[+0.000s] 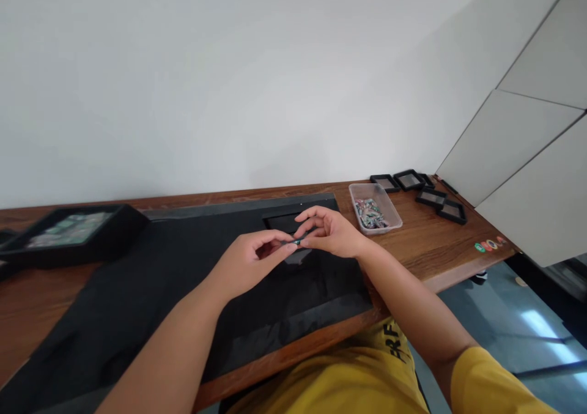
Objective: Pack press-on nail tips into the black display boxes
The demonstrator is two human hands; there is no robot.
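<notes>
A plain white wall (229,84) fills the upper view. Below it runs a brown wooden table (426,236), partly covered by a black mat (169,267). On the left stands a deep black tray (126,227) of small greenish pieces. To the right of the mat sits a clear plastic tub (393,219) holding many small, shiny, multicoloured pieces (371,213); past it, several shallow black frames (452,212) lie near the wall.

Over the mat, the person's left hand (245,261) and right hand (334,233) meet, each pinching with thumb and forefinger; the right hand's other fingers are loosely curled and spread. Between the fingertips is a small dark piece (296,242) with a teal glint, mostly hidden, held just above the mat.

The piece looks light and probably stiff; its glossy surface may be slippery. Its edges seem the best hold, pinched gently between the finger pads. Whether it is fragile, I cannot tell.
</notes>
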